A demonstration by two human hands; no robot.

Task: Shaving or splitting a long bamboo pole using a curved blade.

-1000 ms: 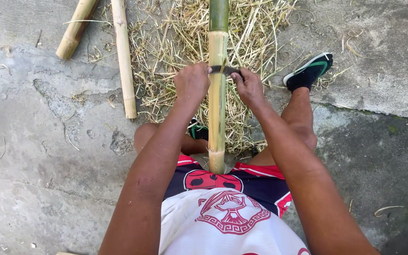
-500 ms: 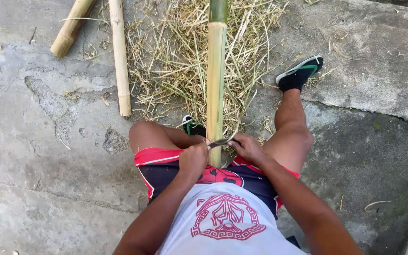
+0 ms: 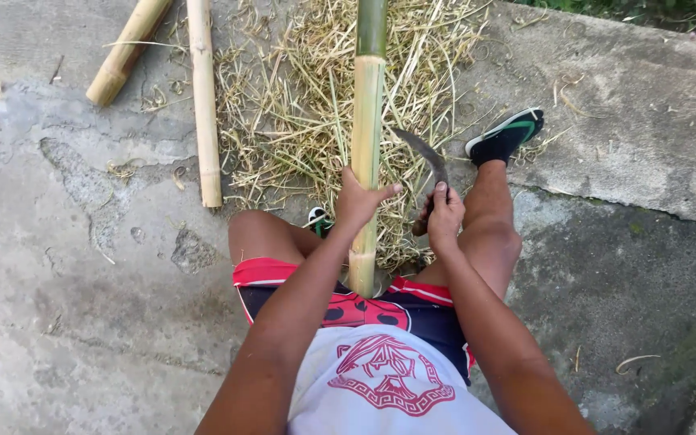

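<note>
Left hand [image 3: 358,201] clamped round bamboo pole [image 3: 366,145], long axis running straight away between knees. Right hand [image 3: 445,219] closed on curved knife [image 3: 424,157], just right of pole, blade angled toward it.

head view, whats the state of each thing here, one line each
long bamboo pole: lying lengthwise between the legs, peeled pale near the person, green at far end
left hand: gripping the pole
right hand: closed on the curved dark knife, blade off the pole
two bare bamboo poles: lying loose on the concrete
</note>
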